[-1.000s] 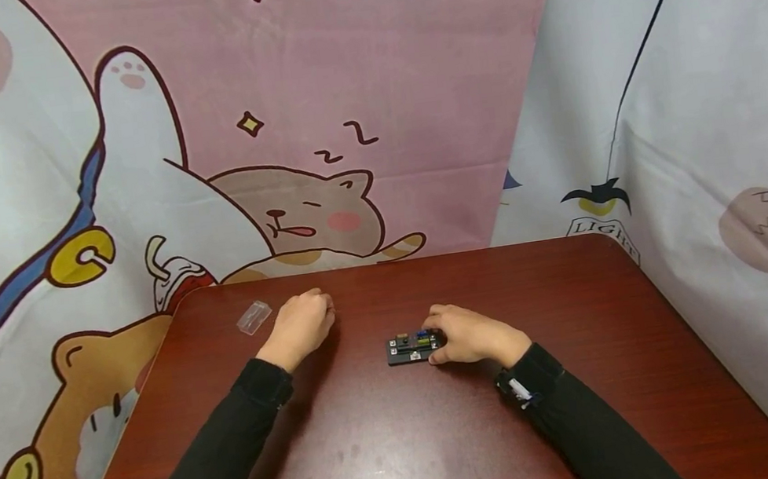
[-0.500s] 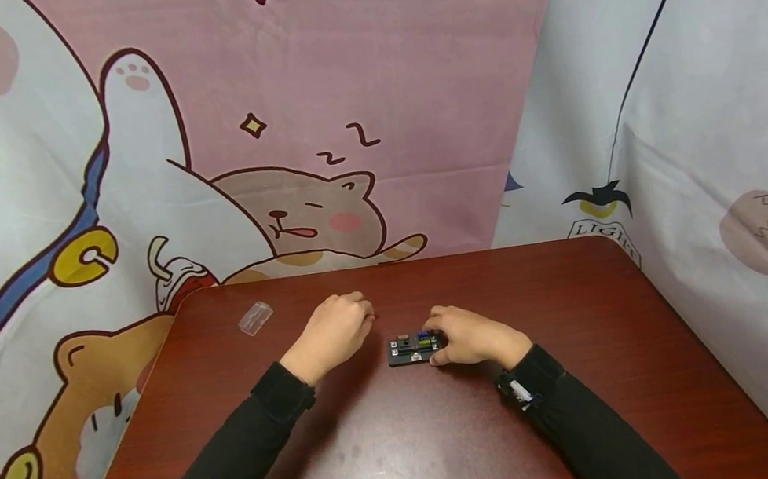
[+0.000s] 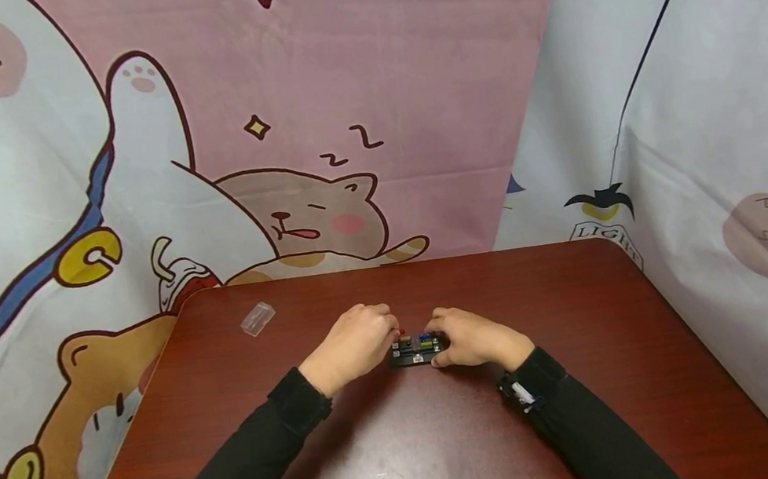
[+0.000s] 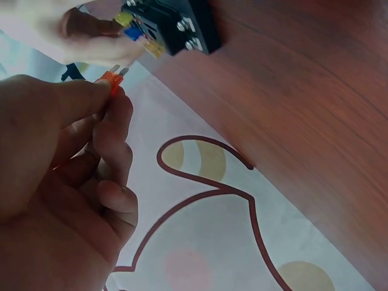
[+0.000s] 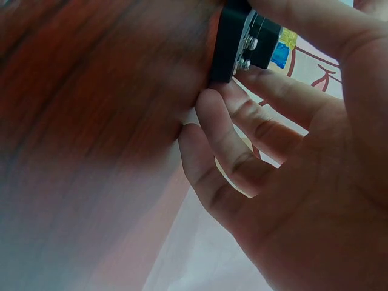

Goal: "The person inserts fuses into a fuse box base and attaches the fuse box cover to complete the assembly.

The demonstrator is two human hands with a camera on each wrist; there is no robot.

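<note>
Between thumb and forefinger, my left hand pinches a small orange-red blade fuse, its two metal prongs pointing out past the fingertips. The black fuse block lies on the table, with screws at its ends and yellow, blue and tan fuses standing in it. My right hand holds the block's right end, thumb on the near side and fingers on the far side. In the head view the left fingertips are right at the block's left end; in the left wrist view the fuse prongs are apart from the block.
A clear plastic box sits on the brown table at the back left. Behind the table's far edge hangs a cloth printed with cartoon animals.
My left hand has moved right and slightly nearer, bringing the blade fuse from the left to the fuse block. The right hand keeps its hold on the block.
</note>
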